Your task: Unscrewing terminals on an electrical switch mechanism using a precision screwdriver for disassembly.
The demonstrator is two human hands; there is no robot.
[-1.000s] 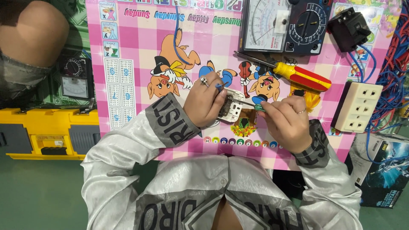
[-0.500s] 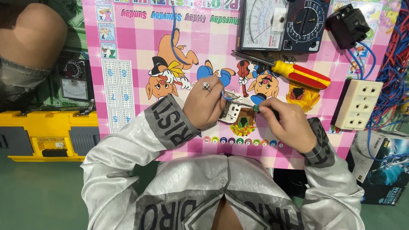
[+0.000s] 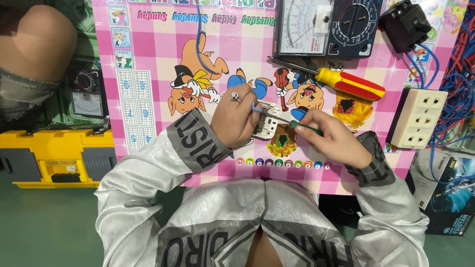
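Left hand [image 3: 237,121] clasps a white switch [image 3: 264,126] on the pink board [image 3: 158,64], steadying it below the meter [image 3: 326,24]; right hand [image 3: 331,143] grips a green screwdriver [image 3: 297,124], tip at the switch.

Spread across the top: a pink checked children's mat [image 3: 148,44] with cartoon animals, letters and number grids. On its upper edge, an analog multimeter [image 3: 326,27], white dial face left, black selector dial right. Just below, a red-and-yellow screwdriver [image 3: 346,83], lying slantwise, shaft pointing left. Upper right corner, a black box-shaped device [image 3: 403,23], perhaps a breaker, too small to tell. At the right edge, a cream three-outlet socket block [image 3: 416,118], tilted, blue wires [image 3: 457,74] bunched beside it. Lower right, off the mat, a dark printed carton [image 3: 450,193]. To the left, a yellow toolbox [image 3: 54,155], closed, on the green floor [image 3: 44,227]; above it a second small meter [image 3: 86,94].
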